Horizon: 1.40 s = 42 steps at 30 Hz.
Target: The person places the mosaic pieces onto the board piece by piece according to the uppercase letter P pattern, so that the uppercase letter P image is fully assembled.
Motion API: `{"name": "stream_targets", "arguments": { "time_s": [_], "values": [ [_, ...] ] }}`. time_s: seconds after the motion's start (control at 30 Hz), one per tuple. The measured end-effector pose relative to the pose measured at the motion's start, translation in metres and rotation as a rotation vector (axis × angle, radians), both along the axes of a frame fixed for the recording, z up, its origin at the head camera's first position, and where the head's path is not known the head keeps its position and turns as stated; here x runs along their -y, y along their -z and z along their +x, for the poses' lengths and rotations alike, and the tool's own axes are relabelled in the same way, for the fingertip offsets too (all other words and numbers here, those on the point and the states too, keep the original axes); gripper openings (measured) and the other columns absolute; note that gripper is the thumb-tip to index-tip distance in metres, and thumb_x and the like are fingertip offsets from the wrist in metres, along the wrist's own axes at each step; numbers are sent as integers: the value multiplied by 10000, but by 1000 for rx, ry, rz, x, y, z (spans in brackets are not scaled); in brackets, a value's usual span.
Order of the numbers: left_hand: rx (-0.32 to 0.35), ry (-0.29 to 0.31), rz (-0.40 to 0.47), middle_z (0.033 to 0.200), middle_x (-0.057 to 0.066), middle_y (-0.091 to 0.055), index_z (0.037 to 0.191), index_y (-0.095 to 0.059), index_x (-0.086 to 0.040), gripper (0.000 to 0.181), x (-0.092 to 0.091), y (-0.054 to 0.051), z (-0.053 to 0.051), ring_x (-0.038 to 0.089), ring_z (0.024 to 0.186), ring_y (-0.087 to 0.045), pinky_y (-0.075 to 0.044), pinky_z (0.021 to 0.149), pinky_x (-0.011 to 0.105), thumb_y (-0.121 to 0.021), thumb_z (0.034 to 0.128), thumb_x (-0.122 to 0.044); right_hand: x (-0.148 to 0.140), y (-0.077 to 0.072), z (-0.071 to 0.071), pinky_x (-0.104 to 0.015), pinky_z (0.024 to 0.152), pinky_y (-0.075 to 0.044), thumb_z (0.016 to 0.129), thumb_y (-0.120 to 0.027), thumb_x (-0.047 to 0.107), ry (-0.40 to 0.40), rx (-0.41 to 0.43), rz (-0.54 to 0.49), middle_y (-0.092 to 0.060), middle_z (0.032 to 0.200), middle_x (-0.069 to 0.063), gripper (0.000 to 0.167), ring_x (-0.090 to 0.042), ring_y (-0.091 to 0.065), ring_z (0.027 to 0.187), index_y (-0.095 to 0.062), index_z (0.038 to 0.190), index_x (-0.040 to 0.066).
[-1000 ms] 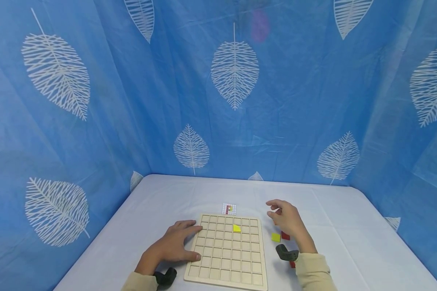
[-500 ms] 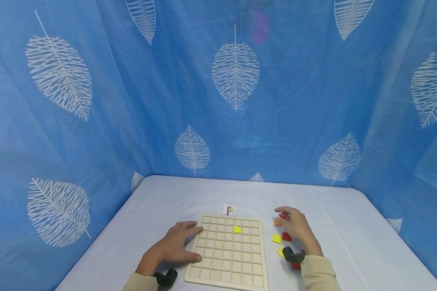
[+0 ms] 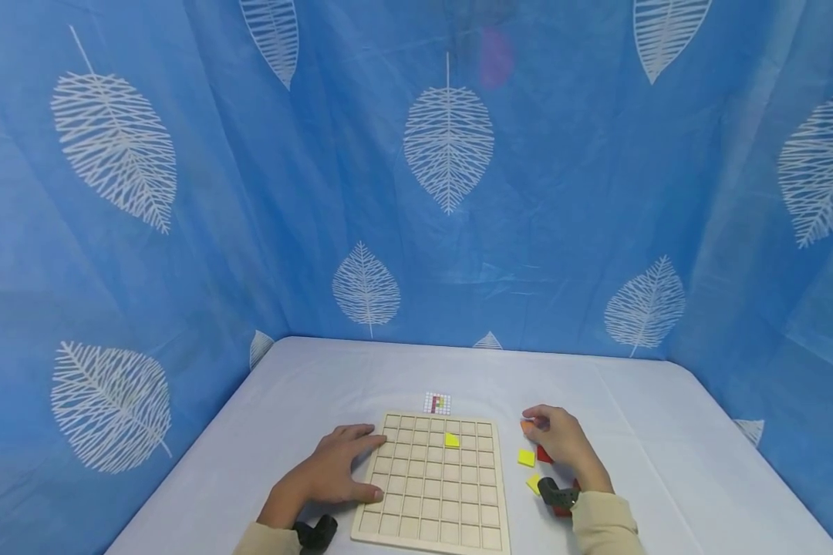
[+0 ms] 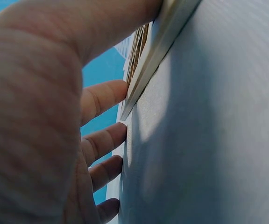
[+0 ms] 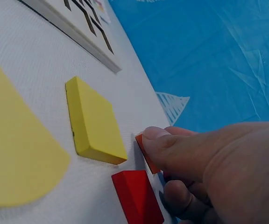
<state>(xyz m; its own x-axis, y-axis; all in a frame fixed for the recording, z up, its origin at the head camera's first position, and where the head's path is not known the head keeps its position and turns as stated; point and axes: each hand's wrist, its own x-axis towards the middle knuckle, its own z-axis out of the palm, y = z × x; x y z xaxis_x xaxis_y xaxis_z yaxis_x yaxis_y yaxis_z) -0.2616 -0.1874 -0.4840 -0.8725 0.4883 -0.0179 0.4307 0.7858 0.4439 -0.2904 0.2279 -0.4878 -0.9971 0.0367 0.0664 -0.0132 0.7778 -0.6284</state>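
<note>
In the head view my left hand (image 3: 336, 466) rests at the left edge of a wooden grid board (image 3: 430, 486), thumb and index finger touching its rim. The left wrist view shows its fingers (image 4: 104, 100) spread and fairly straight. A yellow tile with one rounded side (image 3: 452, 440) sits in a cell of the board. To the right of the board, my right hand (image 3: 562, 439) pinches an orange tile (image 5: 146, 154) with curled fingers; its far side is hidden. A red tile (image 5: 137, 196) and a yellow square tile (image 5: 95, 123) lie close by.
A small printed pattern card (image 3: 437, 403) lies beyond the board. Another yellow tile (image 3: 534, 483) lies nearer the person, and a further red tile (image 3: 562, 511) is partly hidden under the right wrist camera. A blue curtain (image 3: 444, 270) with leaf prints surrounds the white table (image 3: 666, 462).
My right hand has moved from near the board's upper right corner to the loose tiles, closing its fingertips at the orange one. The left hand has stayed at the board.
</note>
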Motion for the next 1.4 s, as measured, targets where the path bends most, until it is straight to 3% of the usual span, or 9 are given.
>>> {"name": "stream_targets", "arguments": {
  "time_s": [0.3,0.8,1.4],
  "values": [
    [-9,1,6,1579,114,-395,1486,-498,-268,909,-2,-5,-4,384,1455,-339,-285,1109,689,-742,729,-708,-2,-1,-2,-513,901,-521,884,-741,101,-2,-14,15,-699,1053,-94,244,-243,-623,950,-722,1126,82],
    [2,4,5,1583,111,-389,1495,-483,-280,899,2,3,2,383,1459,-336,-280,1110,694,-731,743,-704,6,3,2,-503,906,-528,895,-731,87,0,19,29,-656,1069,-115,245,-244,-609,949,-715,1139,70],
    [0,8,1,1576,121,-397,1491,-490,-262,895,2,0,2,388,1451,-346,-279,1112,692,-734,747,-695,3,2,0,-504,868,-514,903,-737,153,-46,-4,34,-637,1033,-99,220,-227,-586,919,-702,1109,86]
  ]
}}
